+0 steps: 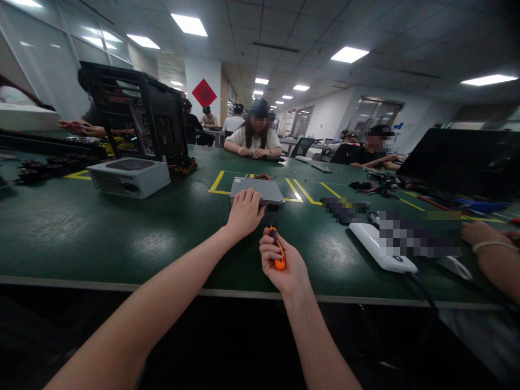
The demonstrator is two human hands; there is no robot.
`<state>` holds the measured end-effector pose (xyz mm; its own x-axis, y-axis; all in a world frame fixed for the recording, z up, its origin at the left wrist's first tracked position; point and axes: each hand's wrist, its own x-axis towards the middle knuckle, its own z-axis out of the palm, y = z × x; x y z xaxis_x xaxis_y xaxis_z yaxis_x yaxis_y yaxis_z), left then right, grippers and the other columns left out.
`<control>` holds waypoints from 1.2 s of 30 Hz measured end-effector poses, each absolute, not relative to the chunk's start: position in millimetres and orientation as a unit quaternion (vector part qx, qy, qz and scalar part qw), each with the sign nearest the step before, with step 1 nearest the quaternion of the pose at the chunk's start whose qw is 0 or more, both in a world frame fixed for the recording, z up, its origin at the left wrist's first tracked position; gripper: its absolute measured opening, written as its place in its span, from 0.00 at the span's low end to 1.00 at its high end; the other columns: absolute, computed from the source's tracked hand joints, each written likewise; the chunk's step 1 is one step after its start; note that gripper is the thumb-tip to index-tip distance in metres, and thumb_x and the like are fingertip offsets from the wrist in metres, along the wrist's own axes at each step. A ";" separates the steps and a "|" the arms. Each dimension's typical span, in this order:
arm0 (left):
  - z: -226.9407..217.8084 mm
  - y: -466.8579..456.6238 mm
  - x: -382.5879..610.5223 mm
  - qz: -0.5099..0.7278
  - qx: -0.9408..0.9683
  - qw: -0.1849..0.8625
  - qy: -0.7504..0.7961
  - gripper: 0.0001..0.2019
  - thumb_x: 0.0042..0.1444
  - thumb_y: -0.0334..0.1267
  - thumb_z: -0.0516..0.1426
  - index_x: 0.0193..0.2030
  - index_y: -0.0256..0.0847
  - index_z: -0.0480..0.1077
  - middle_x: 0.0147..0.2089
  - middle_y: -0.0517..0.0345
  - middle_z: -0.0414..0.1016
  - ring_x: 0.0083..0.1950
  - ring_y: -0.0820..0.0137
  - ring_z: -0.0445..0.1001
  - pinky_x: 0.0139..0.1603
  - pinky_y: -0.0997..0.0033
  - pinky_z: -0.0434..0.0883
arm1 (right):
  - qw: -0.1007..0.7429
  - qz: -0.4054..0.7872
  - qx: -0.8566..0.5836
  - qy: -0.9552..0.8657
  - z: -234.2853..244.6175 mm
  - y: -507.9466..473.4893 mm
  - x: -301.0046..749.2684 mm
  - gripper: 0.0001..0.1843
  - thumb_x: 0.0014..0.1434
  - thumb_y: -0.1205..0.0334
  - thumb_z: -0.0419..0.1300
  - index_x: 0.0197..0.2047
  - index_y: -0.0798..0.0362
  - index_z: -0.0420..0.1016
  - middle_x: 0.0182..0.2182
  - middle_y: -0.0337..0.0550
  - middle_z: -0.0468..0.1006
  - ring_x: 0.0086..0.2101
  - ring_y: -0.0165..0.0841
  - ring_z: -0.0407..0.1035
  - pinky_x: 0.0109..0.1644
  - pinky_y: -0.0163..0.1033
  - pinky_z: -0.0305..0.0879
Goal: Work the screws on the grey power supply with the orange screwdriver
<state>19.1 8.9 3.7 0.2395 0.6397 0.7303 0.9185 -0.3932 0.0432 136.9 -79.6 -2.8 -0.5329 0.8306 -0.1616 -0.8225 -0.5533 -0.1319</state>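
A grey metal power supply box (260,190) lies on the green table (81,227) in front of me. My left hand (245,212) rests on its near left corner, fingers curled over the edge and gripping it. My right hand (280,264) is closed around a screwdriver with an orange and black handle (278,250). Its thin shaft points up towards the near face of the box. Whether the tip touches the box I cannot tell.
A second power supply (129,176) and an open black computer case (136,116) stand at the left. A white flat device (382,249) and cables (377,187) lie at the right. A co-worker's hand (485,235) rests at the far right. Other people sit across the table.
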 end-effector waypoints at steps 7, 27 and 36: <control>3.7 8.4 18.9 -0.347 -0.762 0.198 -0.510 0.10 0.56 0.39 0.49 0.43 0.38 0.61 0.44 0.50 0.63 0.47 0.61 0.60 0.48 0.61 0.59 | 0.475 0.873 -0.107 -0.003 -2.1 -80.4 136.9 0.11 0.63 0.60 0.43 0.35 0.57 0.59 0.23 0.33 0.61 0.15 0.15 0.53 0.13 0.18 0.53; 3.6 8.7 19.1 -0.348 -0.763 0.198 -0.508 0.10 0.55 0.38 0.50 0.43 0.38 0.61 0.44 0.51 0.63 0.47 0.61 0.60 0.48 0.61 0.59 | 0.474 0.872 -0.122 -0.017 -2.5 -79.2 136.0 0.12 0.63 0.60 0.43 0.39 0.58 0.61 0.24 0.34 0.61 0.16 0.16 0.52 0.13 0.19 0.53; 4.8 8.3 18.4 -0.347 -0.765 0.188 -0.510 0.10 0.56 0.38 0.49 0.43 0.39 0.61 0.44 0.50 0.63 0.47 0.61 0.60 0.48 0.61 0.59 | 0.477 0.869 -0.128 -0.017 1.2 -79.2 136.1 0.13 0.63 0.60 0.41 0.41 0.58 0.62 0.23 0.33 0.60 0.16 0.16 0.53 0.13 0.20 0.54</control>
<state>18.4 8.3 4.8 0.2399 0.6491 0.7219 0.9100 -0.4094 0.0658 136.1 -79.2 1.2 -0.5124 0.8336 -0.2065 -0.8250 -0.5446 -0.1511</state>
